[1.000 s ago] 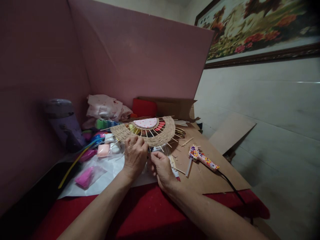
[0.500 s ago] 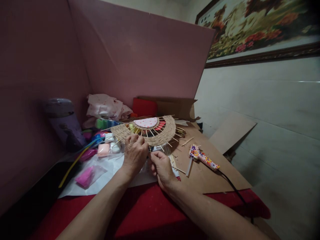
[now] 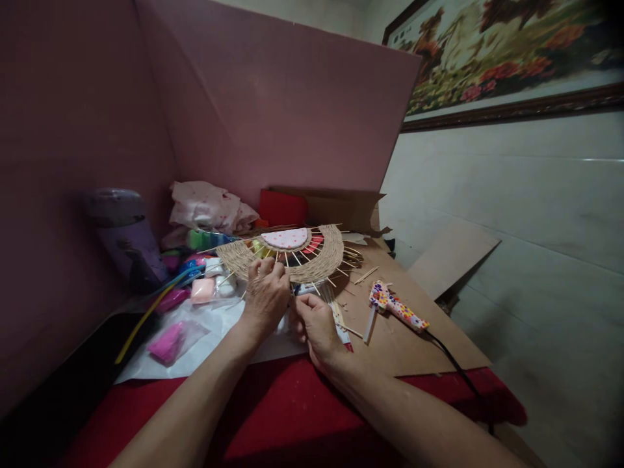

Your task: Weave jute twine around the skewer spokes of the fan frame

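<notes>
The fan [image 3: 333,257], half-round, lies over the clutter near the middle of the bench [image 3: 273,403], its pale, red-spotted centre [image 3: 286,238] ringed by a narrow tan edge, with thin sticks [image 3: 296,259] raying across an open gap into a broad, rope-like tan band and poking out beyond it. The left hand [image 3: 266,292] is curled closed over the band's near edge; just beside it the right hand [image 3: 314,323] is pinched, on what I cannot tell.

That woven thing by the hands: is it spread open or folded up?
Spread open: the woven band curves in a wide arc, and its thin sticks fan apart around the polka-dot half-circle.
</notes>
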`<action>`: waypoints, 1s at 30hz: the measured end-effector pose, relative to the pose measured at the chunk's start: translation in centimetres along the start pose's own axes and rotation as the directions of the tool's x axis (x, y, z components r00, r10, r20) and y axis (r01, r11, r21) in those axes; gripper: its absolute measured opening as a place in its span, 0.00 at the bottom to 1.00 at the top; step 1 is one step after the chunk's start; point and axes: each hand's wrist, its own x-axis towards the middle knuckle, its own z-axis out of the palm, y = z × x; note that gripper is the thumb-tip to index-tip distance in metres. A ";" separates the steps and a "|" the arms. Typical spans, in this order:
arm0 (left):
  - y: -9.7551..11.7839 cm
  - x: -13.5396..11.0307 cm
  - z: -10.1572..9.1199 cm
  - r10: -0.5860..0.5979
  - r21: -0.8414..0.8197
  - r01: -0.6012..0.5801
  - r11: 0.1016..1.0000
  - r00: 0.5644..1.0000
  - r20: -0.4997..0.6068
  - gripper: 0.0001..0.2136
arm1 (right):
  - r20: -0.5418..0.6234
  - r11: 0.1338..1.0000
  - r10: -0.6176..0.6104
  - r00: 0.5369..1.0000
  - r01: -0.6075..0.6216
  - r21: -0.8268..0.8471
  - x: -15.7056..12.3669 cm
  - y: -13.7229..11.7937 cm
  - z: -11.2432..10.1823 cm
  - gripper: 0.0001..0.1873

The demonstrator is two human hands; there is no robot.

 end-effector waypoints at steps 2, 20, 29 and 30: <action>-0.1 -0.1 0.3 -0.037 -0.035 0.037 0.999 0.999 -0.020 0.08 | 0.008 1.000 -0.015 1.000 0.015 0.000 0.0 0.0 0.0 0.12; 0.0 -0.4 0.9 -0.192 -0.087 0.194 0.977 0.981 0.035 0.06 | 0.100 0.475 -0.338 0.936 0.261 -0.841 -2.0 -9.3 -8.2 0.12; 0.1 -0.4 0.8 -0.209 -0.086 0.211 0.974 0.978 0.026 0.05 | 0.090 -0.488 -0.062 0.994 0.048 -0.871 0.0 -9.7 -16.5 0.26; 0.1 -0.4 0.7 -0.211 -0.092 0.213 0.973 0.977 0.028 0.04 | 0.091 -0.475 -0.057 0.994 0.053 -0.878 0.4 -9.6 -16.8 0.27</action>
